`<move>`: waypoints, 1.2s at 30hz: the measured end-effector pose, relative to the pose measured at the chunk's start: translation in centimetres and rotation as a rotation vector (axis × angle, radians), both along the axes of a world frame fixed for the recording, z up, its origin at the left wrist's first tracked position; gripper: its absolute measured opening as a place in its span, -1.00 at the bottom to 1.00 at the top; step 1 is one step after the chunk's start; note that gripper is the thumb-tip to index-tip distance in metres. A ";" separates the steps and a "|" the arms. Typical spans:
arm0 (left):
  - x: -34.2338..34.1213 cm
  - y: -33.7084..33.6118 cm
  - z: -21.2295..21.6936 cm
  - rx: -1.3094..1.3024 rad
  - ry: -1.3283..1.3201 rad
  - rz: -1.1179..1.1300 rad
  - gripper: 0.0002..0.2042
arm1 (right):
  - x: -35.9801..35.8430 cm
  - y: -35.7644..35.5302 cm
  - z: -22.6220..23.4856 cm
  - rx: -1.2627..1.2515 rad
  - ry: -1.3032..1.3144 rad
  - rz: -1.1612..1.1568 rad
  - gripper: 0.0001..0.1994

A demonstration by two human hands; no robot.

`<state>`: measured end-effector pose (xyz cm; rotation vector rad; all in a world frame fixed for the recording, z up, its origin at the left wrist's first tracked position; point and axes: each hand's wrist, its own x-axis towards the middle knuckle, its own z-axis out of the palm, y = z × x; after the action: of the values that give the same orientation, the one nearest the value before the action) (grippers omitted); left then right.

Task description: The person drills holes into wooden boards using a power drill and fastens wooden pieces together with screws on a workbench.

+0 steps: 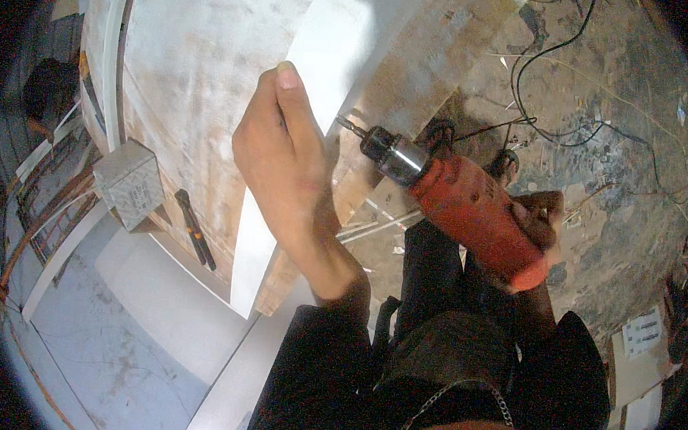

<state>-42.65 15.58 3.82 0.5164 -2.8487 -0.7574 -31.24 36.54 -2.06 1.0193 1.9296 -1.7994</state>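
My right hand (pixel 542 215) is wrapped round the body of a red power drill (pixel 478 211). The drill's dark and silver chuck carries a thin bit (pixel 352 127) that points left, toward my left hand. Over the edge of a long white strip (pixel 256 253), my left hand (pixel 285 152) is closed, with its thumb pressed along the curled fingers. Whatever those fingers hold, if anything, is hidden. The bit's tip is apart from the left hand. Under the strip lies a worn, pale work board (pixel 203 64) with brown stains.
A grey block-shaped box (pixel 131 185) sits at the left, beside a black and orange utility knife (pixel 195 229). Bluish-grey panels (pixel 140 321) spread at the lower left. Black cable (pixel 517 88) loops over the stained floor (pixel 613 192) at right. A cardboard piece (pixel 636 363) lies lower right.
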 end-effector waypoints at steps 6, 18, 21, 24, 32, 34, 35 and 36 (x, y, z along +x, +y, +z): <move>0.5 0.2 -0.3 0.028 -0.019 -0.004 -0.58 | -1.7 0.5 1.6 -0.398 -0.480 -0.483 -0.58; 0.6 0.9 2.9 -0.015 -0.045 -0.167 -0.53 | 1.2 11.4 2.5 -0.006 0.651 0.227 -0.40; 2.7 -2.3 3.0 -0.153 0.099 -0.344 -0.41 | 3.4 15.3 5.2 0.111 0.611 0.230 -0.44; 3.1 -3.0 2.3 -0.261 0.017 -0.296 -0.30 | 4.6 19.6 9.5 0.334 0.472 0.368 -0.41; 3.8 -2.6 4.2 -0.031 -0.103 -0.193 -0.38 | 13.3 33.3 -0.4 0.885 0.165 0.687 -0.31; 4.0 -4.8 4.2 -0.143 0.206 0.025 -0.53 | 15.5 37.4 -4.6 1.128 0.118 0.860 -0.40; 3.6 -6.1 5.0 -0.133 0.270 0.239 -0.54 | 16.0 39.2 -5.3 1.214 0.067 0.901 -0.41; 3.7 -9.7 4.5 0.119 0.459 0.529 -0.45 | 15.2 39.3 -5.4 1.243 0.033 0.935 -0.41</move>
<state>-38.99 5.86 8.30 0.9238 -2.1201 -0.8106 -16.04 75.80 -7.43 0.1351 2.8041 -0.0268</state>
